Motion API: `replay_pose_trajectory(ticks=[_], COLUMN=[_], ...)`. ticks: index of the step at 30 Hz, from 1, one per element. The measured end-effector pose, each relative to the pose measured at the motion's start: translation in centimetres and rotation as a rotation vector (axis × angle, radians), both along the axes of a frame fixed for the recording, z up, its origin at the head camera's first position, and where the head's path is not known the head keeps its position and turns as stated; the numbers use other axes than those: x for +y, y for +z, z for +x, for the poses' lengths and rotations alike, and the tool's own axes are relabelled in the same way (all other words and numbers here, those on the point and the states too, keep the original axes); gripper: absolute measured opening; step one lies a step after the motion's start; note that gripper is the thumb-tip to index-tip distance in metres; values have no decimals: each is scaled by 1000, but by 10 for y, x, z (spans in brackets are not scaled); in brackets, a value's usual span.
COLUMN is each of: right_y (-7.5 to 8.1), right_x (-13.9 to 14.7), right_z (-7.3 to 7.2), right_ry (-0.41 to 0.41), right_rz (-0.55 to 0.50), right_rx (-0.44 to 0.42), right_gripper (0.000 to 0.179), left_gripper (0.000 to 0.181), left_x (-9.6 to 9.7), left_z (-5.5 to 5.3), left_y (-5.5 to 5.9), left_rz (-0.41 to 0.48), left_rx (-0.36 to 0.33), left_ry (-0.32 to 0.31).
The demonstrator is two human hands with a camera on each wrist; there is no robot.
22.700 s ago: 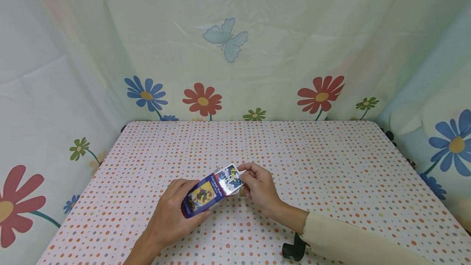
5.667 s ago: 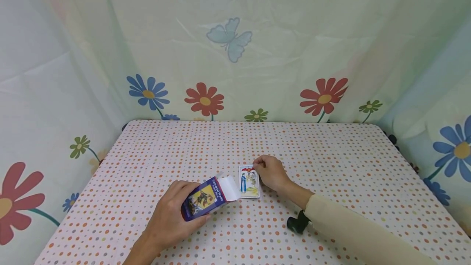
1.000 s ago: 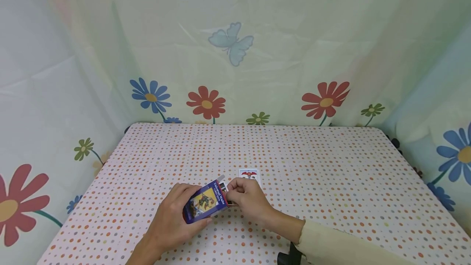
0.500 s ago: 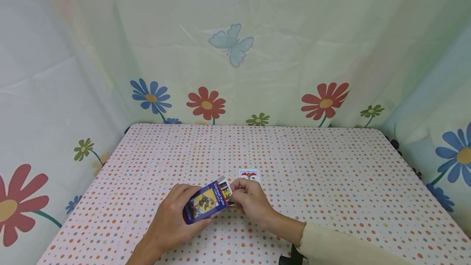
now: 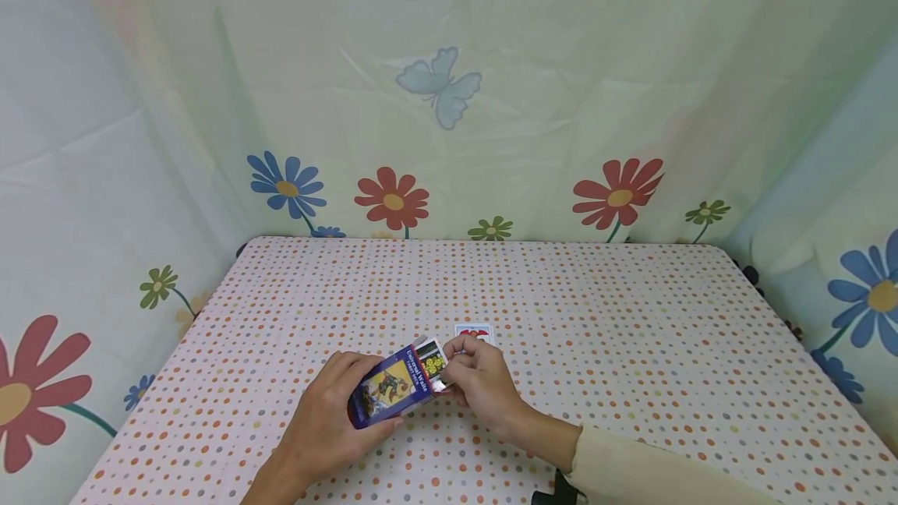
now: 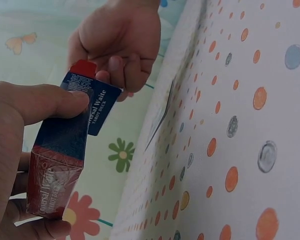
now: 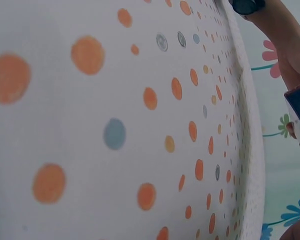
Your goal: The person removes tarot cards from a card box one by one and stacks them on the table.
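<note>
My left hand (image 5: 319,419) grips a dark blue tarot card box (image 5: 387,386), tilted with its open end toward the right. From that end a tarot card (image 5: 433,365) with yellow discs on black sticks part way out. The fingers of my right hand (image 5: 484,384) pinch its outer edge. Another tarot card (image 5: 474,329), with a red winged picture, lies face up on the table, mostly hidden behind the right hand. In the left wrist view my thumb presses the side of the box (image 6: 65,130), and its lid flap (image 6: 100,107) hangs open by the right hand.
The table (image 5: 596,318) wears a white cloth with coloured dots. A curtain (image 5: 519,45) printed with flowers and a butterfly surrounds it. A black wrist mount (image 5: 556,493) sits under the right sleeve (image 5: 652,466).
Over the last second the right hand has drawn the disc card a little further out of the box. Nearly six seconds ago that hand was at the card on the table. The left hand keeps its grip.
</note>
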State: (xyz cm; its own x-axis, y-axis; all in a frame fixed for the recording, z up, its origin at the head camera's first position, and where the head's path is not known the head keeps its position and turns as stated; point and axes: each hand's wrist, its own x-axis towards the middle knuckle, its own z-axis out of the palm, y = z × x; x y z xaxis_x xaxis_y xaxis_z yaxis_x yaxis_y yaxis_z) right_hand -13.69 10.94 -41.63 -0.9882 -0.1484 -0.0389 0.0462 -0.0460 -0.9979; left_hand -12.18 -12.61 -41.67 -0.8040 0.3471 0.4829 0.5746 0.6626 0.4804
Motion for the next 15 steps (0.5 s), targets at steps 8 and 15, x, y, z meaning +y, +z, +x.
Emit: replay_pose_trajectory(ticks=[8,15], right_y=[1,-1], right_x=[0,1], right_z=[0,1], right_ry=[-88,-144], right_rz=[-28,-14], right_rx=[16,37], right_gripper=[19,19], left_gripper=[70,71], left_x=[0,0], left_z=[0,1], left_y=[0,1], left_rz=[4,5], left_rx=[4,3], left_ry=[4,12])
